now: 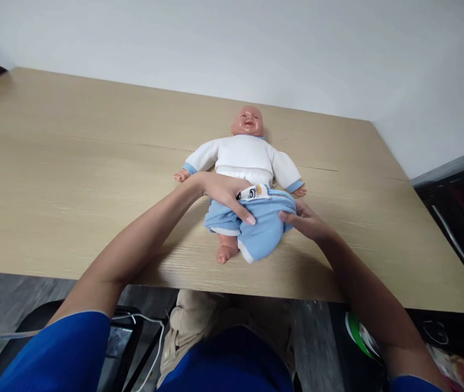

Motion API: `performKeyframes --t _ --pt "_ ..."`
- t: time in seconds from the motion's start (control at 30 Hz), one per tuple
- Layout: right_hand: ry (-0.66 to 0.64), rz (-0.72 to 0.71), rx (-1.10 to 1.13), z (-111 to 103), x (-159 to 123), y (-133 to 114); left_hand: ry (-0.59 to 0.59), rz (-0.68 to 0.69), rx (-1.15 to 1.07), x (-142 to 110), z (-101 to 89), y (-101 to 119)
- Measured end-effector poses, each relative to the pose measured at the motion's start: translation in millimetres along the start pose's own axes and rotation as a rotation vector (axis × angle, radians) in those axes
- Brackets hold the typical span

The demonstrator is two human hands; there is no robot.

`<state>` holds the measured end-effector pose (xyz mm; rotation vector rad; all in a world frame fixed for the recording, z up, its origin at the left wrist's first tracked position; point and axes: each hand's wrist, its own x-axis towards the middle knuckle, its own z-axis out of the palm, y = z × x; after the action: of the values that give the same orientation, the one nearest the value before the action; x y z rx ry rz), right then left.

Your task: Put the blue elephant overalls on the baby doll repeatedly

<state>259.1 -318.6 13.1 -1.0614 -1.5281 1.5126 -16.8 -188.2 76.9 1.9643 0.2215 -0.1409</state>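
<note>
A baby doll (245, 151) in a white top with blue cuffs lies face up on the table, its head toward the wall. Light blue doll pants (262, 231) with white hems are around its lower body. One bare foot pokes out of the leg on my left; the other foot is hidden inside the fabric. At the waist, my left hand (229, 193) grips the pants, thumb over the front and fingers behind the cloth. My right hand (307, 219) pinches the opposite side of the waistband. A white patch with dark markings shows between my hands.
The wooden table (72, 179) reaches back to a pale wall (224, 49). Its front edge lies just before my lap. A black chair (121, 348) with cables stands below on the left, and dark furniture (456, 207) is at the right.
</note>
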Motion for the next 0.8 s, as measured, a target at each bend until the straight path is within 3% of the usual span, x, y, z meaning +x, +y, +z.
performKeyframes --t 0.13,0.33,0.4,0.57,0.7,0.8 --pt "0.053 0.058 0.090 -4 3 9 -0.025 0.018 0.005 2 2.2 0" --pt "-0.326 0.029 -0.064 -7 -1 -3 0.063 0.048 -0.077 2 1.8 -5" --pt "-0.275 0.010 -0.038 -4 -2 -2 0.050 0.047 -0.130 1 2.0 -6" --pt "-0.042 0.054 0.181 5 -1 14 -0.149 0.056 -0.266 2 5.0 -5" --pt "-0.120 0.083 0.223 9 1 14 -0.016 0.093 -0.227 4 6.8 -9" --pt "-0.220 -0.002 0.172 7 2 4 -0.034 0.101 -0.192 5 7.6 -13"
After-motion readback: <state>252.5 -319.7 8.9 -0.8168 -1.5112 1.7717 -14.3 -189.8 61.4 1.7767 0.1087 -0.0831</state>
